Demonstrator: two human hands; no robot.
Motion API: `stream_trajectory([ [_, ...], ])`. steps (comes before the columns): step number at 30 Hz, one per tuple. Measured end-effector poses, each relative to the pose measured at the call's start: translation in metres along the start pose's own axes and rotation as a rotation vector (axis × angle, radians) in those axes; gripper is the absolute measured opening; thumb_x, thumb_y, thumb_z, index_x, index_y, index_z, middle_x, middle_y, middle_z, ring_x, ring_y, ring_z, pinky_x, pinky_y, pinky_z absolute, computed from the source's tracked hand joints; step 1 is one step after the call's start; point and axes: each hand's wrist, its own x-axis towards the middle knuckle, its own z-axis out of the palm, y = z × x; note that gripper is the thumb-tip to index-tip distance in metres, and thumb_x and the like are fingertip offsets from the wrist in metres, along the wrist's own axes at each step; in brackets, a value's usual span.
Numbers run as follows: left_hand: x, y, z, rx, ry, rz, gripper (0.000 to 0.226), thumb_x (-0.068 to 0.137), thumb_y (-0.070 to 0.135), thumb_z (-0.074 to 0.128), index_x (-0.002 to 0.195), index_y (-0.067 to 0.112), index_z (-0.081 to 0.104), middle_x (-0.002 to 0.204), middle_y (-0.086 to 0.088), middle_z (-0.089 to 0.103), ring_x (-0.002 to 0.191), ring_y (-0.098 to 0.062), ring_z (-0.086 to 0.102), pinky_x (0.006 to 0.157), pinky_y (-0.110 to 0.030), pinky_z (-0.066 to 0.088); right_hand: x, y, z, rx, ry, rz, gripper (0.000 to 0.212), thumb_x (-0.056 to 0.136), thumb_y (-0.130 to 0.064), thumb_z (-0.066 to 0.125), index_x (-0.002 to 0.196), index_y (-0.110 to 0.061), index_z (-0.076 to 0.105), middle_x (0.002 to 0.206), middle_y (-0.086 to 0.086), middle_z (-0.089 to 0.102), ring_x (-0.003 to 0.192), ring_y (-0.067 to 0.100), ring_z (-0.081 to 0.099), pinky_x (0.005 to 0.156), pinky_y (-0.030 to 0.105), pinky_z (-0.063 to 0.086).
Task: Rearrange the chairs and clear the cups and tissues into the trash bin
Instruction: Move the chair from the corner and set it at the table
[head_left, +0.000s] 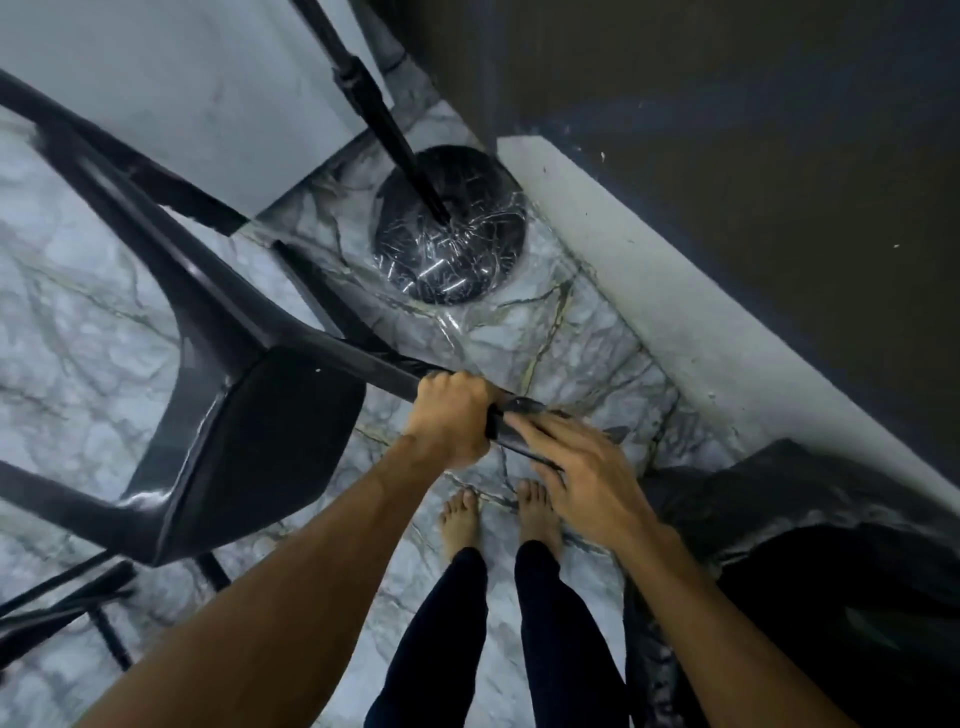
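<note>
A black plastic chair stands on the marble floor left of centre, seen from above, its seat at the lower left. My left hand grips the top edge of its backrest, fingers curled round the rail. Just to the right, my right hand lies on the same rail with its fingers stretched along it. A trash bin lined with a black bag stands at the lower right, close to my right forearm. No cups or tissues are in view.
A round black stand base wrapped in plastic film sits ahead with a black pole rising from it. A white table top fills the upper left. A pale skirting runs below a dark wall on the right. My bare feet stand between chair and bin.
</note>
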Motion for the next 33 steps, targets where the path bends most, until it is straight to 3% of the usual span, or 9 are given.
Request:
stream_trajectory([
  [5, -0.068, 0.004, -0.039, -0.017, 0.061, 0.009, 0.031, 0.069, 0.03, 0.065, 0.099, 0.031, 0.068, 0.095, 0.006, 0.069, 0.095, -0.024, 0.064, 0.093, -0.039, 0.039, -0.034, -0.061, -0.045, -0.007, 0.045, -0.186, 0.052, 0.089, -0.009, 0.066, 0.135, -0.031, 0.059, 0.138, 0.0, 0.058, 0.115, 0.019, 0.061, 0.087, 0.036, 0.055],
  [11, -0.156, 0.004, -0.089, -0.05, 0.048, 0.057, 0.04, 0.06, 0.028, 0.052, 0.096, 0.033, 0.069, 0.086, 0.008, 0.07, 0.089, -0.021, 0.064, 0.098, -0.039, 0.037, -0.083, -0.127, -0.086, 0.004, -0.047, -0.295, 0.082, 0.081, -0.001, 0.069, 0.143, -0.047, 0.042, 0.15, -0.006, 0.045, 0.12, 0.017, 0.061, 0.088, 0.034, 0.056],
  [15, -0.229, -0.013, -0.122, -0.099, 0.108, 0.084, 0.038, 0.059, 0.027, 0.047, 0.088, 0.031, 0.071, 0.084, 0.01, 0.071, 0.084, -0.018, 0.062, 0.099, -0.036, 0.036, -0.109, -0.203, -0.104, -0.037, -0.072, -0.408, 0.055, 0.092, -0.018, 0.061, 0.138, -0.044, 0.046, 0.148, -0.003, 0.049, 0.106, 0.018, 0.067, 0.077, 0.032, 0.059],
  [19, -0.318, -0.032, -0.16, -0.305, 0.215, 0.004, 0.04, 0.069, 0.009, 0.062, 0.101, 0.027, 0.076, 0.1, 0.004, 0.073, 0.093, -0.022, 0.063, 0.08, -0.026, 0.042, -0.117, -0.3, -0.118, -0.055, -0.108, -0.489, 0.035, 0.095, -0.023, 0.054, 0.126, -0.038, 0.054, 0.103, -0.009, 0.07, 0.074, 0.001, 0.06, 0.059, 0.022, 0.046],
  [21, -0.361, -0.039, -0.171, -0.475, 0.391, -0.072, 0.04, 0.071, 0.011, 0.067, 0.109, 0.022, 0.073, 0.114, 0.0, 0.07, 0.107, -0.021, 0.062, 0.085, -0.028, 0.049, -0.113, -0.348, -0.121, -0.031, -0.088, -0.464, 0.027, 0.094, -0.017, 0.059, 0.115, -0.032, 0.062, 0.078, -0.017, 0.059, 0.062, -0.003, 0.047, 0.056, 0.015, 0.035],
  [23, -0.402, -0.034, -0.167, -0.692, 0.678, -0.189, 0.042, 0.075, 0.019, 0.064, 0.116, 0.022, 0.068, 0.118, 0.004, 0.068, 0.111, -0.017, 0.06, 0.095, -0.038, 0.05, -0.105, -0.392, -0.12, -0.015, -0.07, -0.45, 0.021, 0.092, -0.014, 0.059, 0.104, -0.03, 0.065, 0.078, -0.012, 0.064, 0.068, 0.006, 0.052, 0.062, 0.023, 0.042],
  [26, -0.455, 0.001, -0.132, -1.141, 1.046, -0.364, 0.036, 0.083, 0.019, 0.059, 0.115, 0.037, 0.063, 0.104, 0.018, 0.07, 0.095, -0.007, 0.066, 0.082, -0.037, 0.056, -0.084, -0.456, -0.111, 0.076, -0.077, -0.427, 0.019, 0.089, -0.008, 0.059, 0.09, -0.026, 0.065, 0.081, -0.007, 0.068, 0.073, 0.007, 0.058, 0.069, 0.026, 0.048],
  [30, -0.485, 0.085, -0.091, -1.54, 0.784, -0.334, 0.086, 0.074, 0.073, 0.067, 0.147, 0.058, 0.024, 0.147, 0.028, 0.043, 0.131, 0.012, 0.041, 0.108, -0.031, 0.043, -0.028, -0.516, -0.099, 0.163, -0.015, -0.321, 0.019, 0.09, -0.012, 0.06, 0.085, -0.031, 0.064, 0.089, -0.004, 0.067, 0.086, 0.014, 0.063, 0.075, 0.029, 0.053],
  [33, -0.461, 0.102, -0.091, -1.282, 0.932, -0.593, 0.1, 0.085, 0.038, 0.071, 0.153, 0.052, -0.001, 0.142, 0.021, 0.049, 0.126, -0.005, 0.052, 0.098, -0.033, 0.049, -0.004, -0.535, -0.107, 0.099, -0.076, -0.293, 0.022, 0.094, -0.014, 0.057, 0.111, -0.027, 0.063, 0.115, 0.003, 0.062, 0.099, 0.018, 0.057, 0.08, 0.025, 0.044],
])
